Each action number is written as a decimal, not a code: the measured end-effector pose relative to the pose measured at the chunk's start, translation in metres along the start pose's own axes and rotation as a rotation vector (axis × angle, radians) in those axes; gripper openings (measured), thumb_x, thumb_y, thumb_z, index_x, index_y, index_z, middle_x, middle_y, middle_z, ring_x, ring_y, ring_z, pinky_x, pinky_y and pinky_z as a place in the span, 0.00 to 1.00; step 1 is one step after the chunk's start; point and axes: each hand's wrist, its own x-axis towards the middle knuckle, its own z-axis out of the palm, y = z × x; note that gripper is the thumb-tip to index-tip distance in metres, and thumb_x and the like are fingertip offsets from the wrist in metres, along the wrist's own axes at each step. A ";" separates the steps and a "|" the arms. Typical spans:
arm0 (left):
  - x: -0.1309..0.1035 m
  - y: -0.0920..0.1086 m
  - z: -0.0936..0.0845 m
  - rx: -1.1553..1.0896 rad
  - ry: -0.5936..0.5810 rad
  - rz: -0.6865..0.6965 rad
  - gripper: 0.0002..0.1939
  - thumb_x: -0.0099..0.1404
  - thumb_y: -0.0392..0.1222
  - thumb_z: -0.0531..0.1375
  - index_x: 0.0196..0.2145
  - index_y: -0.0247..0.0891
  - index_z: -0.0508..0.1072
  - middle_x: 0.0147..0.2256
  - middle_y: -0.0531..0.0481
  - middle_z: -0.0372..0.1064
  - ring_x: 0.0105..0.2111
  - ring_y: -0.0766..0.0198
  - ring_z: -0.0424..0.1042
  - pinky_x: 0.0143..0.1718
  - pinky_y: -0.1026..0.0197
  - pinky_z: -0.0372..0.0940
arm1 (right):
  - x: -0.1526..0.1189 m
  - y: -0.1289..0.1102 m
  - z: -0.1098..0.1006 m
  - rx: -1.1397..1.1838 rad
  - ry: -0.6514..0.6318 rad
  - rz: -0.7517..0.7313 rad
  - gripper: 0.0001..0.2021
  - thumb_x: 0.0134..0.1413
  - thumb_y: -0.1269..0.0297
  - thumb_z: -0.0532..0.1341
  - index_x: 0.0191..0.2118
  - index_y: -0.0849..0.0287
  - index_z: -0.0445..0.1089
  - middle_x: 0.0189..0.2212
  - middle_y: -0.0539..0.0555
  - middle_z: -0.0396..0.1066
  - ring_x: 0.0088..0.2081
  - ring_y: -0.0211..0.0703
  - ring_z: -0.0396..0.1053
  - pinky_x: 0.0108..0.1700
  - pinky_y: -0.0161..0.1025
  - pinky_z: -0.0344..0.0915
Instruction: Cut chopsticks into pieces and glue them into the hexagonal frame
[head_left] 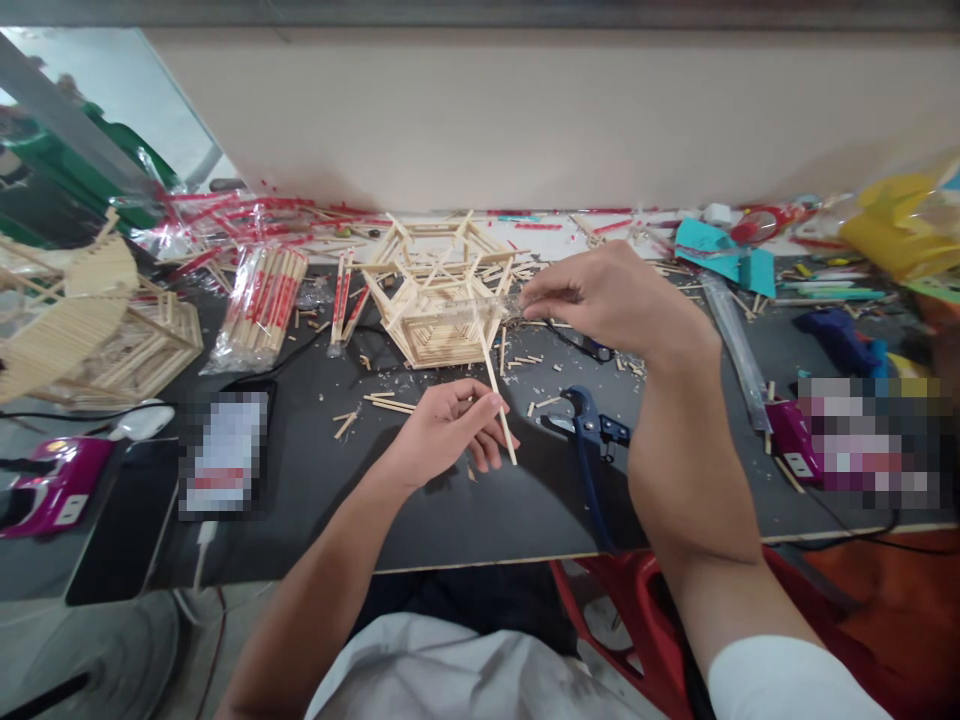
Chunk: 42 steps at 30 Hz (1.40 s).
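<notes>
A pale wooden chopstick (pixel 491 365) slants between the thumb and fingers of my left hand (pixel 457 425), above the dark tabletop. My right hand (pixel 592 295) is raised to the right, its thumb and fingers pinched on one end of a clear plastic strip (pixel 491 308). That strip stretches leftward by the chopstick's upper end; whether the two touch, I cannot tell. Behind them stands a many-sided frame built of wooden sticks (pixel 439 345), open in the middle. Blue-handled cutters (pixel 589 440) lie on the table below my right hand.
Plastic-wrapped chopsticks (pixel 262 300) lie left of the frame. Two phones, one a lit phone (pixel 225 450), and a purple power strip (pixel 56 485) are at the left. A blue glue gun (pixel 840 340) lies right. Stick offcuts litter the table; a pale panel (pixel 525 120) rises behind.
</notes>
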 end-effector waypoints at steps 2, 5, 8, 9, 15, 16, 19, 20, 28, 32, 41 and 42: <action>0.000 0.000 0.000 -0.005 0.001 0.001 0.17 0.67 0.52 0.63 0.35 0.34 0.67 0.24 0.50 0.76 0.18 0.69 0.73 0.18 0.70 0.68 | 0.000 -0.001 0.000 -0.050 0.019 -0.006 0.08 0.59 0.65 0.61 0.35 0.59 0.78 0.30 0.53 0.76 0.33 0.42 0.69 0.36 0.40 0.58; 0.001 -0.001 -0.001 -0.006 -0.001 -0.007 0.16 0.68 0.52 0.62 0.38 0.33 0.69 0.24 0.50 0.75 0.19 0.69 0.73 0.18 0.70 0.68 | 0.000 -0.003 0.000 -0.069 0.028 -0.016 0.08 0.60 0.65 0.61 0.35 0.59 0.78 0.30 0.53 0.77 0.32 0.41 0.70 0.36 0.40 0.58; 0.001 -0.001 -0.001 0.000 -0.002 -0.019 0.16 0.69 0.50 0.61 0.39 0.31 0.71 0.25 0.49 0.75 0.19 0.69 0.73 0.19 0.71 0.68 | 0.000 -0.002 0.001 -0.074 0.040 -0.028 0.09 0.60 0.66 0.60 0.35 0.59 0.79 0.30 0.53 0.77 0.32 0.41 0.71 0.35 0.40 0.59; 0.001 -0.001 -0.001 0.000 -0.003 -0.019 0.16 0.69 0.50 0.60 0.39 0.30 0.71 0.25 0.49 0.75 0.19 0.69 0.73 0.19 0.71 0.69 | 0.000 -0.002 0.001 -0.073 0.041 -0.032 0.09 0.60 0.66 0.60 0.35 0.59 0.79 0.30 0.53 0.77 0.32 0.41 0.71 0.35 0.39 0.59; 0.001 -0.001 -0.002 -0.004 -0.010 -0.008 0.16 0.70 0.49 0.60 0.39 0.30 0.71 0.25 0.48 0.76 0.19 0.70 0.73 0.19 0.71 0.68 | 0.000 -0.002 0.002 -0.069 0.055 -0.035 0.09 0.60 0.67 0.60 0.35 0.60 0.79 0.31 0.53 0.77 0.32 0.40 0.71 0.36 0.39 0.60; 0.001 -0.001 -0.002 -0.003 -0.008 -0.007 0.16 0.70 0.49 0.60 0.39 0.30 0.71 0.25 0.49 0.76 0.19 0.70 0.73 0.19 0.71 0.68 | 0.000 -0.002 0.002 -0.070 0.059 -0.037 0.09 0.60 0.67 0.60 0.36 0.60 0.79 0.31 0.52 0.77 0.33 0.40 0.71 0.36 0.39 0.60; 0.001 -0.001 -0.003 -0.004 -0.008 -0.008 0.15 0.70 0.49 0.60 0.38 0.31 0.71 0.25 0.49 0.76 0.19 0.70 0.73 0.19 0.71 0.68 | 0.000 -0.002 0.001 -0.078 0.063 -0.044 0.09 0.59 0.68 0.60 0.36 0.59 0.79 0.32 0.53 0.78 0.33 0.40 0.72 0.36 0.38 0.60; 0.001 -0.001 -0.003 -0.004 -0.008 -0.008 0.15 0.70 0.49 0.60 0.38 0.31 0.71 0.25 0.49 0.76 0.19 0.70 0.73 0.19 0.71 0.68 | 0.000 -0.002 0.001 -0.082 0.062 -0.043 0.09 0.59 0.68 0.60 0.36 0.59 0.79 0.32 0.53 0.78 0.33 0.41 0.72 0.36 0.39 0.60; 0.002 -0.003 -0.004 -0.002 -0.015 0.005 0.15 0.70 0.49 0.59 0.38 0.31 0.72 0.25 0.49 0.75 0.19 0.70 0.73 0.19 0.71 0.68 | 0.000 -0.001 0.002 -0.102 0.054 -0.043 0.09 0.59 0.68 0.60 0.36 0.59 0.79 0.31 0.52 0.77 0.33 0.41 0.71 0.36 0.39 0.60; 0.002 -0.001 -0.003 -0.007 -0.030 0.005 0.15 0.70 0.48 0.60 0.37 0.31 0.72 0.24 0.49 0.75 0.19 0.69 0.73 0.19 0.71 0.68 | 0.000 -0.003 0.002 -0.118 0.054 -0.039 0.09 0.60 0.66 0.60 0.35 0.58 0.79 0.30 0.52 0.77 0.32 0.40 0.70 0.35 0.39 0.59; 0.001 0.003 -0.002 0.038 -0.021 0.003 0.13 0.71 0.46 0.57 0.34 0.32 0.70 0.24 0.48 0.75 0.18 0.69 0.72 0.18 0.70 0.68 | 0.002 -0.007 0.004 -0.080 0.028 -0.047 0.09 0.60 0.66 0.59 0.35 0.56 0.79 0.30 0.52 0.77 0.32 0.42 0.71 0.37 0.40 0.59; 0.001 0.004 -0.001 0.048 -0.014 0.000 0.13 0.71 0.45 0.56 0.33 0.32 0.69 0.24 0.48 0.75 0.18 0.69 0.72 0.17 0.70 0.68 | 0.002 -0.007 0.004 -0.083 0.027 -0.047 0.10 0.61 0.65 0.59 0.35 0.56 0.79 0.30 0.52 0.77 0.32 0.42 0.70 0.37 0.40 0.59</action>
